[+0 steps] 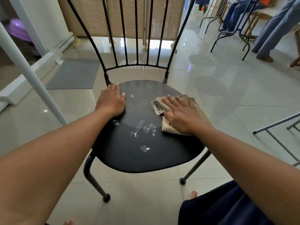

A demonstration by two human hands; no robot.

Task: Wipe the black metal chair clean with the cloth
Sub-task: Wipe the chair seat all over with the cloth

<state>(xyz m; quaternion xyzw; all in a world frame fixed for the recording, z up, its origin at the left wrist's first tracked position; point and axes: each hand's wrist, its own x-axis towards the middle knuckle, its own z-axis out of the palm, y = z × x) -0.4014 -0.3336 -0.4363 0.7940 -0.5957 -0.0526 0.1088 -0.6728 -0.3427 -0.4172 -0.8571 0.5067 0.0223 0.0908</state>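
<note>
Wiping looks barely begun: the right hand (181, 116) presses the cloth (191, 114) flat at the seat's (129, 156) right edge, the left hand (111, 102) spread at its back-left corner; droplets (144, 129) remain mid-seat.

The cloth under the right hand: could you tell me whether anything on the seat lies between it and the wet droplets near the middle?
Nothing visible does. The right hand presses the beige cloth flat on the seat's right side, and only bare black seat separates it from the droplets. The left hand rests at the back left, clear of that path.
</note>
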